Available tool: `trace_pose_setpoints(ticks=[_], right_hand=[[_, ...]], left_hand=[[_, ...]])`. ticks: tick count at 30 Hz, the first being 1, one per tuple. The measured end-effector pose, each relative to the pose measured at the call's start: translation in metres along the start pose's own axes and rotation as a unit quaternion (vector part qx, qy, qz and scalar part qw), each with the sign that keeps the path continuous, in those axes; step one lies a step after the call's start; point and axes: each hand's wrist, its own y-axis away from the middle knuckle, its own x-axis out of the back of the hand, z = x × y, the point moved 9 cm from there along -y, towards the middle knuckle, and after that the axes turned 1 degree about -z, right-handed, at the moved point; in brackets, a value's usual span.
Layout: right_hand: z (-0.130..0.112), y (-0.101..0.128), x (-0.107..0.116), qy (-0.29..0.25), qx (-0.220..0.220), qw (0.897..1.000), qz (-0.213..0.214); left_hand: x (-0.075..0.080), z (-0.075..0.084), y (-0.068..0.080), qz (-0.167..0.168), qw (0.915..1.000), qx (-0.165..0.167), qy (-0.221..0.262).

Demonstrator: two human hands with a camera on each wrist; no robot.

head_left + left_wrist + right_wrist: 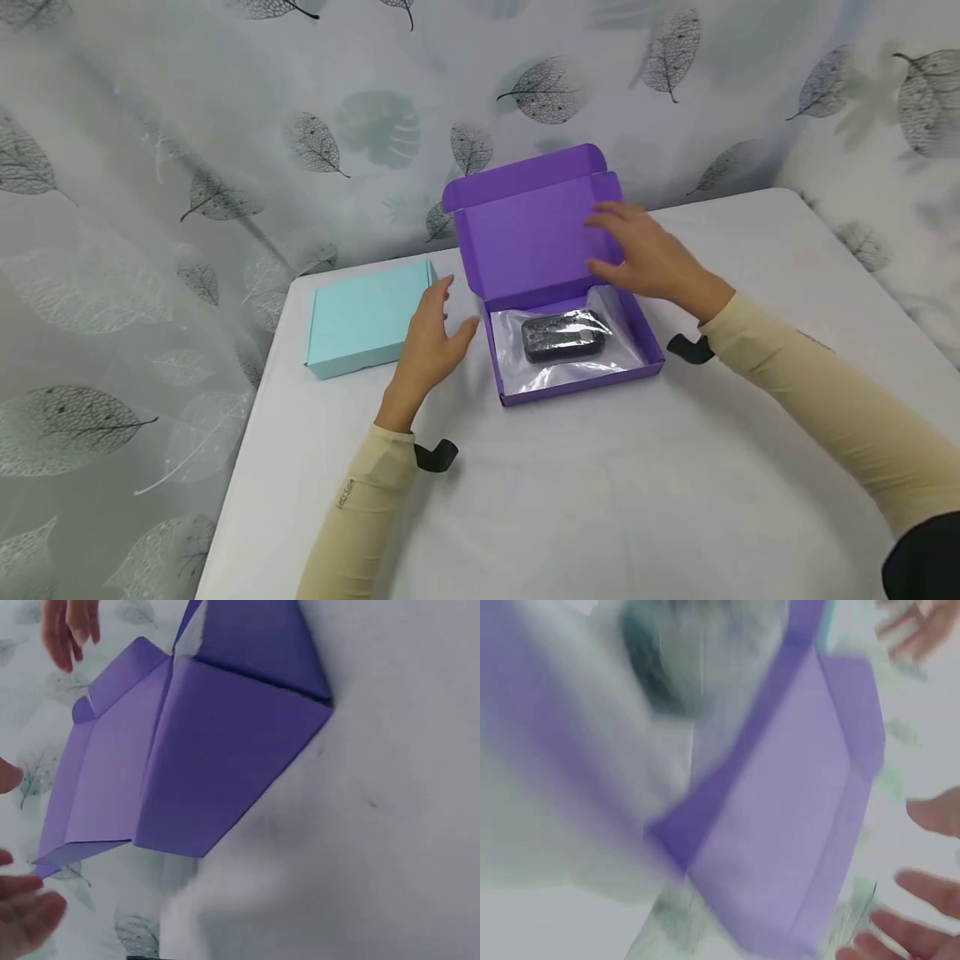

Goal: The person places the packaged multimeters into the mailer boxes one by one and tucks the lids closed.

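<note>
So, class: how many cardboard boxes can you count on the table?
2. The purple box stands open mid-table between both hands, a bagged dark item inside. The teal box lies closed to its left, near the table's edge.

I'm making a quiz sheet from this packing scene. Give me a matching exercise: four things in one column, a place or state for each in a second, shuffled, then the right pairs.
Things:
1. purple box
2. teal box
3. dark device in a clear bag
4. right hand

Places or states:
A. closed, at the table's left end
B. open-fingered, in front of the raised lid
C. lid standing open
D. lying inside the purple box

Pairs: 1-C, 2-A, 3-D, 4-B
</note>
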Motion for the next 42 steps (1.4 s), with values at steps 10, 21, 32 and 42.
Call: trace_pose_setpoints(ticks=[10, 21, 32, 42], right_hand=[[0.068, 0.005, 0.028, -0.068, -0.141, 0.987, -0.021], [0.076, 0.009, 0.005, -0.178, -0.170, 0.967, -0.066], [0.060, 0.012, 0.004, -0.175, -0.158, 0.971, -0.046], [0.056, 0.011, 0.008, -0.151, -0.149, 0.977, -0.025]], left_hand=[[-0.017, -0.017, -0.019, -0.061, 0.9915, 0.114, 0.018], [-0.016, -0.012, -0.024, -0.042, 0.9918, 0.078, 0.093], [-0.014, -0.006, -0.023, -0.020, 0.9891, 0.037, 0.141], [-0.013, -0.005, -0.024, -0.002, 0.9831, 0.021, 0.182]])
